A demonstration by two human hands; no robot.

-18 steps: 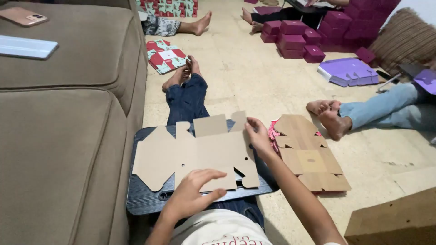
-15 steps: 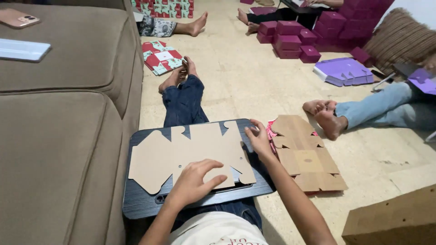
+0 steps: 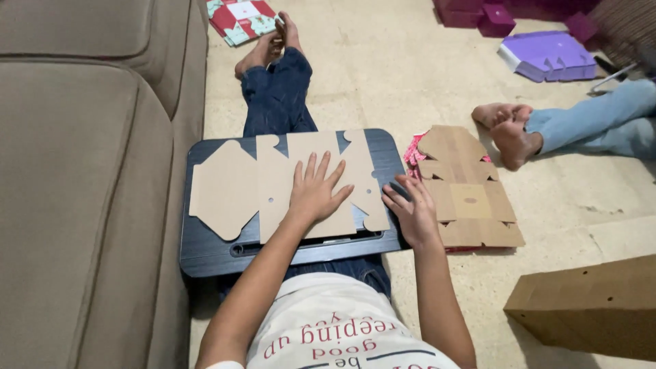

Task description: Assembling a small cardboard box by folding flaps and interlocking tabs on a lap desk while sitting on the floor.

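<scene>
Sofa (image 3: 82, 171) tight on the left, cardboard stack (image 3: 471, 198) right, bare floor (image 3: 396, 75) beyond.

Tan cardboard blank (image 3: 239, 188) on black wood-grain tray (image 3: 219, 256).

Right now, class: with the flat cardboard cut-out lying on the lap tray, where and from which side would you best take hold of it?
Probably the right edge of the cardboard cut-out, coming from the right, where the right hand already rests. The left hand presses its middle flat on the lap tray, so only the thin edge flaps can be pinched.
</scene>
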